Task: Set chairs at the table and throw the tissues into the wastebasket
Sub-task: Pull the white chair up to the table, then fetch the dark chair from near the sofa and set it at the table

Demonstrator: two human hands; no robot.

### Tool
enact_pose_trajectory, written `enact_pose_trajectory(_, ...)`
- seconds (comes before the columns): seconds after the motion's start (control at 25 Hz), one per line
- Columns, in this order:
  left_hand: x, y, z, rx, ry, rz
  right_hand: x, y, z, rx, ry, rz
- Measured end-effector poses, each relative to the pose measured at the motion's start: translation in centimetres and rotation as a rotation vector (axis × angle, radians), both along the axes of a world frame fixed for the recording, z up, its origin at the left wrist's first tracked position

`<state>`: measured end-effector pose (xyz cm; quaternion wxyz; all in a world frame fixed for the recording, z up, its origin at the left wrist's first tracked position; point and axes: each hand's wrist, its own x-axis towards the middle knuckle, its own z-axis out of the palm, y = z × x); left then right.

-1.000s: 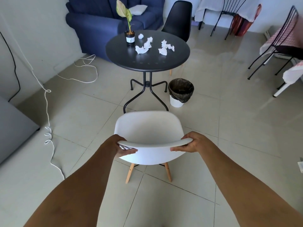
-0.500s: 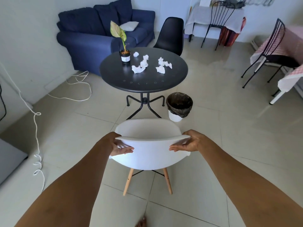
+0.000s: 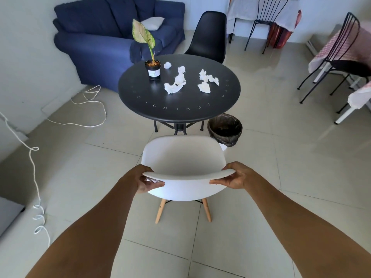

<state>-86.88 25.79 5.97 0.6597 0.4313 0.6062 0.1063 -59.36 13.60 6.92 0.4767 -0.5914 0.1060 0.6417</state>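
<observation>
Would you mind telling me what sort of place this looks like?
Probably a living or lounge room: a blue sofa by the wall, a round black table with a potted plant, and a tiled floor.

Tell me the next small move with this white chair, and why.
Probably push the white chair forward to the round black table: both hands, left hand and right hand, grip its backrest, and floor shows between seat and table.

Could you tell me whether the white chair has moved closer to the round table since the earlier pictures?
Yes. The white chair, held by both hands, has moved forward; its seat now nearly meets the round table edge and overlaps the wastebasket.
</observation>
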Motion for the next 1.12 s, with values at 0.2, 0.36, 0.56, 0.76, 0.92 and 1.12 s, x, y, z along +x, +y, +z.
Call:
enact_pose_trajectory(0.2,0.3,2.4,-0.5,-0.298,-0.184,0.138,0.1,0.9,-0.1,0.022,0.016,0.009)
enact_pose_trajectory(0.36,0.3,0.8,0.2,-0.360,-0.298,0.456,-0.4,0.0,-0.4,0.022,-0.005,-0.105)
enact_pose_trajectory(0.56,-0.3,-6.5,0.3,-0.101,0.117,0.174,-1.9,-5.8,-1.6,-0.118,-0.553,0.266)
enact_pose_trajectory(0.76,-1.2,-20.1,-0.9,-0.010,0.378,-0.062,-4.5,-19.1,-5.3,-0.282,-0.857,0.817)
enact_pose_trajectory(0.92,-2.1,-31.2,-3.6,-0.037,0.579,-0.379,-6.1,-31.4,-6.8,-0.426,-0.788,1.149)
enact_pose_trajectory(1.12,0.4,-40.6,-5.7,-0.022,0.651,-0.722,-5.9,-44.1,-8.1,-0.513,-0.683,1.087)
